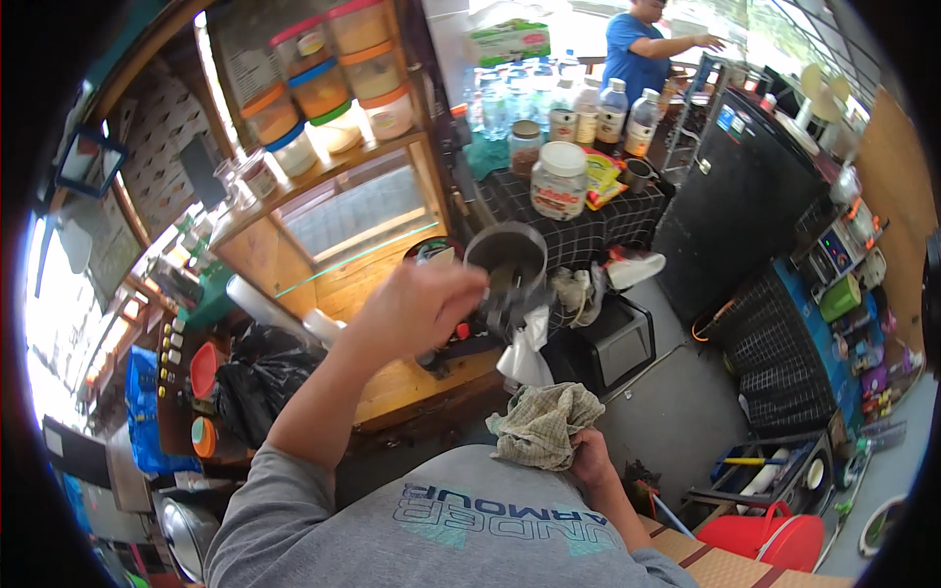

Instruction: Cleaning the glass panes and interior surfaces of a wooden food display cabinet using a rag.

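Observation:
My left hand reaches over a wooden counter, smeared by motion. Its curled fingers are by the near left rim of a dark, round, open-topped container; whether they touch or grip anything is unclear. Below the container hangs a white plastic bag. Close in front of my body, my right hand is closed on a bunched, greenish-grey checked cloth. Part of that hand is hidden behind the cloth.
Lidded tubs line the shelf at the upper left. A white-lidded jar and several bottles stand on a dark checked cover. Right of them is a black fridge. A person in blue is farther back. A red bag lies lower right.

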